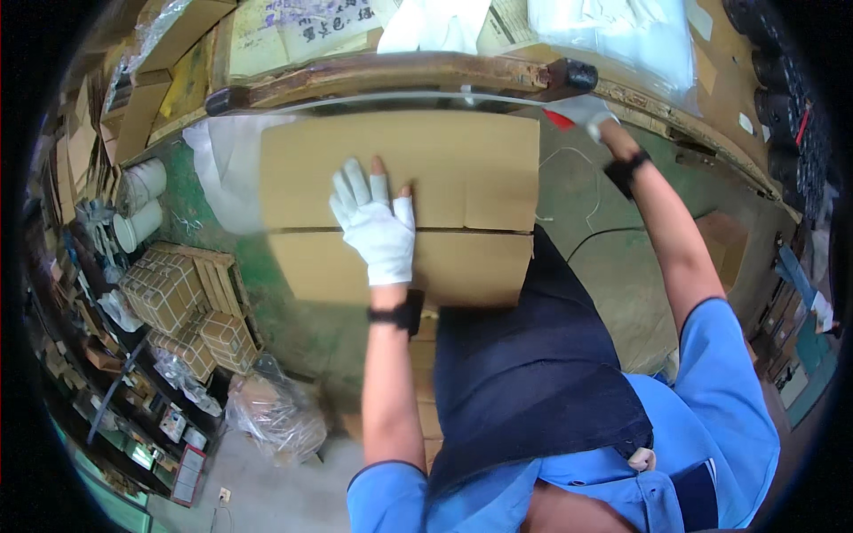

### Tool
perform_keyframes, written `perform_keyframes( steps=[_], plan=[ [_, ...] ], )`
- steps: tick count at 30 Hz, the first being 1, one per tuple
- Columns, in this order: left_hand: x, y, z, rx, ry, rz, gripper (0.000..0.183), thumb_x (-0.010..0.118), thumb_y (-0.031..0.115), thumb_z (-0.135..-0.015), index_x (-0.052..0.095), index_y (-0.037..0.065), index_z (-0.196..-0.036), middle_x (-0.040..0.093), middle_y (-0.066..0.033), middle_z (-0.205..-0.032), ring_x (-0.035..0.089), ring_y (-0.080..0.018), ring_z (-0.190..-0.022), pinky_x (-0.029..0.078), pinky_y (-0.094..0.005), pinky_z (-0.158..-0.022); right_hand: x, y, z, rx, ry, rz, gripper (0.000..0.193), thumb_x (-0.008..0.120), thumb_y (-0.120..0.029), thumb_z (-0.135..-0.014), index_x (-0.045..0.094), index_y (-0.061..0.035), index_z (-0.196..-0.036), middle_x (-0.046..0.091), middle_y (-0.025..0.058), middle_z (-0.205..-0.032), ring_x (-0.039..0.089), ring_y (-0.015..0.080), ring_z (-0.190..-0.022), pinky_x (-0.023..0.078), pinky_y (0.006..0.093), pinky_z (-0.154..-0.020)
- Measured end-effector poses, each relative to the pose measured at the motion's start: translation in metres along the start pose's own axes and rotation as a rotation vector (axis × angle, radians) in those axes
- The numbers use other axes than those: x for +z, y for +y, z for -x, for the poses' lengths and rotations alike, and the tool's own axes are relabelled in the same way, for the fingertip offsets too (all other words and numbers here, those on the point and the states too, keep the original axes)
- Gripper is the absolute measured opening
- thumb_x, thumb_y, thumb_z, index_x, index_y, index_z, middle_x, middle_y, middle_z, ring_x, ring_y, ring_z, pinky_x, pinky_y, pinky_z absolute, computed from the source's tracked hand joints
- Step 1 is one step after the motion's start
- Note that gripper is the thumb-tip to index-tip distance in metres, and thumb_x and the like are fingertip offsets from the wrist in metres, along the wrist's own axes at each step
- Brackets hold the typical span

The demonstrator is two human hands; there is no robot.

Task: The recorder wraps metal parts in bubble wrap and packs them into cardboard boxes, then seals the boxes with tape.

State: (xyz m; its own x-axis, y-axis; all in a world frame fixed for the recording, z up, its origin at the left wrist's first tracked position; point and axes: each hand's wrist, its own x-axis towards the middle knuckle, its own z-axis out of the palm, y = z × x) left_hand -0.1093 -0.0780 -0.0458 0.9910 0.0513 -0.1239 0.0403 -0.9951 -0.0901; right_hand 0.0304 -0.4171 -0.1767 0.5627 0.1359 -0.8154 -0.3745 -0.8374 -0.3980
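Observation:
A brown cardboard box (471, 169) stands in front of me, its two top flaps folded in to a narrow seam. My left hand (375, 222), in a white glove with some bare fingertips, lies flat on the box across that seam, fingers spread. Out to the far right, beyond the box's corner, is my right hand (597, 123), whitish and smeared by motion. A small red piece (558, 119) shows right beside its fingers; its kind is unclear. Along the box's far side runs a thin pale band (382, 99), reaching toward the right hand.
A wooden beam (400, 75) edges the bench beyond the box, with papers and plastic bags (613, 44) on it. Strapped cartons (164, 289) are stacked at left, near a plastic-wrapped bundle (275, 413). A dark cable (604, 233) crosses the green floor at right.

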Motion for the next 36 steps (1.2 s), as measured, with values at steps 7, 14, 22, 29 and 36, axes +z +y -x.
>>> perform_keyframes(
  steps=[7,14,22,29,36],
  plan=[
    [0.017,0.068,-0.032,-0.017,0.036,0.052,0.07,0.052,0.048,-0.088,0.033,0.015,-0.146,0.024,-0.0222,-0.151,0.023,-0.0416,-0.138,0.015,-0.0546,-0.112,-0.051,0.026,0.227,-0.007,-0.115,-0.822,0.044,0.072,-0.044,-0.082,0.065,-0.0027,-0.095,0.064,0.0016,-0.08,0.061,0.0098,-0.072,0.05,0.0248,-0.067],
    [0.022,0.059,-0.031,-0.043,0.089,0.079,0.069,0.056,0.047,-0.086,0.038,0.013,-0.143,0.027,-0.0225,-0.149,0.023,-0.0426,-0.137,0.017,-0.0557,-0.111,0.013,-0.067,0.206,-0.277,-0.312,-0.298,0.049,0.076,-0.044,-0.074,0.063,0.003,-0.074,0.061,0.012,-0.071,0.059,0.0193,-0.07,0.047,0.033,-0.065],
    [-0.027,0.024,-0.006,-0.562,-0.138,2.085,0.062,0.035,0.05,-0.098,0.042,0.001,-0.135,0.059,-0.0184,-0.122,0.055,-0.025,-0.115,0.043,-0.0402,-0.098,0.044,-0.032,0.196,-0.447,-0.099,-0.279,0.044,0.074,-0.042,-0.076,0.065,0.0008,-0.072,0.058,0.0137,-0.063,0.056,0.022,-0.062,0.046,0.033,-0.062],
    [-0.013,0.039,0.018,-0.679,-0.697,2.178,0.014,0.058,0.017,-0.092,0.064,0.005,-0.098,0.064,-0.0005,-0.083,0.057,-0.0099,-0.07,0.046,-0.0253,-0.066,0.046,-0.083,0.202,-0.186,-0.215,-0.213,0.046,0.074,-0.048,-0.075,0.068,-0.0024,-0.078,0.063,0.0076,-0.069,0.058,0.0117,-0.065,0.048,0.0288,-0.063],
    [0.013,-0.099,-0.016,-0.306,0.142,1.186,0.018,0.054,0.016,-0.086,0.066,0.002,-0.085,0.062,-0.0083,-0.078,0.055,-0.0167,-0.071,0.045,-0.0328,-0.065,0.051,-0.183,0.189,-0.272,-0.267,-0.144,0.057,0.069,-0.058,-0.074,0.07,-0.0041,-0.091,0.068,0.0098,-0.078,0.063,0.0173,-0.07,0.051,0.0298,-0.069]
  ],
)
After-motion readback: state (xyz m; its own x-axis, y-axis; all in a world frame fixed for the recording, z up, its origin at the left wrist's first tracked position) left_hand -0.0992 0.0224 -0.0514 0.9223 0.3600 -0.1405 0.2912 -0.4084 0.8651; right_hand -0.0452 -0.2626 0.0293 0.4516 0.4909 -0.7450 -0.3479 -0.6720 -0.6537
